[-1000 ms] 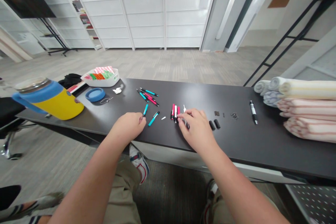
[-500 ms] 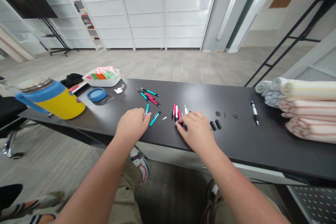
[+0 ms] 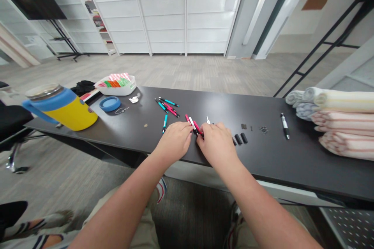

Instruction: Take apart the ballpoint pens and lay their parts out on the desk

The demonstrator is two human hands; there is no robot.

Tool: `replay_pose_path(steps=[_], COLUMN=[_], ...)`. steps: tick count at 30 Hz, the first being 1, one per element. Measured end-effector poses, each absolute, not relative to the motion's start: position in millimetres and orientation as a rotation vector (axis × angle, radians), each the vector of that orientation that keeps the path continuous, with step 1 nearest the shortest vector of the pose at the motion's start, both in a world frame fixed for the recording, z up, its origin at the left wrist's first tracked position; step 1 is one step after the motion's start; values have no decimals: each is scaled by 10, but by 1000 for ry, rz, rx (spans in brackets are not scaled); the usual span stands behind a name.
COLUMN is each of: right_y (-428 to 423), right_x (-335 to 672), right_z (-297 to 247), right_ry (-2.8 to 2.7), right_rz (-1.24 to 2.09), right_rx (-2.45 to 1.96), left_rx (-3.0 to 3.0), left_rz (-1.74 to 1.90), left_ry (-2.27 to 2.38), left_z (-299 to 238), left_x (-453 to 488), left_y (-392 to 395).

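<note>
Red pens (image 3: 187,118) and a white pen (image 3: 191,121) lie slanted between my two hands, their near ends partly covered. My left hand (image 3: 176,140) is closed beside them, fingertips bunched against the near ends; whatever it pinches is hidden. Opposite it, my right hand (image 3: 217,142) rests low on the desk with curled fingers, thumb at the same pens, its grip also hidden. A white pen part (image 3: 208,120) sticks out beyond the right fingers. One teal pen (image 3: 165,123) lies left of my left hand. Farther back is a loose pile of teal and red pens (image 3: 169,108).
Black grips (image 3: 241,138) and small dark parts (image 3: 263,129) lie right of my right hand. A white-and-black pen (image 3: 284,126) sits near rolled cloths (image 3: 344,120). Leftward stand a yellow-blue jug (image 3: 73,113), a blue lid (image 3: 110,103) and a white basket (image 3: 128,87).
My left hand has moved right, from the teal pens to the red and white pens. Those pens now slant more to the left. My right hand stays nearly in place.
</note>
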State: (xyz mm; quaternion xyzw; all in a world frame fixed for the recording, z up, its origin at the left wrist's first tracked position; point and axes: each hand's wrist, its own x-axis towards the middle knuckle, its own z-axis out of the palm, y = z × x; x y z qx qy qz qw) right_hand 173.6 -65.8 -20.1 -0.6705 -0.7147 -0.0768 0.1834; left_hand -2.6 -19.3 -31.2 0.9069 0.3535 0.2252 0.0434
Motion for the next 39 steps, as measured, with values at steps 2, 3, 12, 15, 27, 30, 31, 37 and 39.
replay_pose_path(steps=[2, 3, 12, 15, 27, 30, 31, 37, 39], right_y=[-640, -632, -599, -610, -543, -560, -569, -615, -623], right_x=[1738, 1748, 1915, 1923, 1835, 1825, 1825, 1825, 1825], right_z=[-197, -193, 7, 59, 29, 59, 69, 107, 122], right_ry=[-1988, -1962, -1740, -1738, -1700, -1681, -1674, -1717, -1732], right_rz=[-216, -204, 194, 265, 360, 320, 301, 121, 98], right_rx=[-1875, -1862, -1561, -1497, -1418, -1403, -1394, -1301, -1285], left_rx=[2751, 2737, 2629, 2642, 2661, 2655, 2655, 2670, 2670], left_rz=[702, 712, 837, 826, 823, 828, 828, 805, 803], left_ry=[1079, 1082, 1197, 1173, 1107, 1097, 1096, 1081, 1074], left_z=[-320, -321, -351, -356, -364, -374, -374, -346, -329], left_x=[-48, -57, -100, -139, -186, -188, -188, -186, -185], left_y=[-185, -184, -171, -159, -123, -119, -119, -127, -130])
